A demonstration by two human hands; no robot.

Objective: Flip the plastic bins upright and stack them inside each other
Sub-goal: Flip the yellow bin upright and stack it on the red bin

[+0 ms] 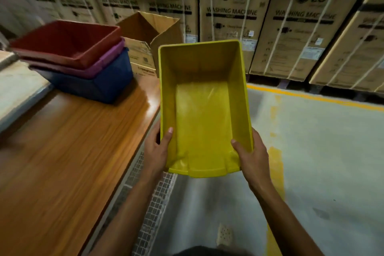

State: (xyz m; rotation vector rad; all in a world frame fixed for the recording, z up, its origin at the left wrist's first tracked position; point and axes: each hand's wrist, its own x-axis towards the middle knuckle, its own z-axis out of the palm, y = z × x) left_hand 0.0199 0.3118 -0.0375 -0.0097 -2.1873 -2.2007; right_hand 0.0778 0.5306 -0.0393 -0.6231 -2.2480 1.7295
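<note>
hands grip a smooth rectangular yellow bin [203, 110] upright in the air beside the glossy wooden table [62, 151]: left hand [156, 149] and right hand [252, 156] curl over its near corners, thumbs inside; red bin [66, 41], purple bin [99, 68] and blue bin [104, 85] sit nested on the table.

Left forearm [128, 203], right forearm [276, 203] bare; dark garment [207, 252] (blurred, kind unclear) at bottom edge.

Both arms reach forward, left grip [156, 149] and right grip [253, 156] clasping the yellow bin [203, 110], thumbs inside.
</note>
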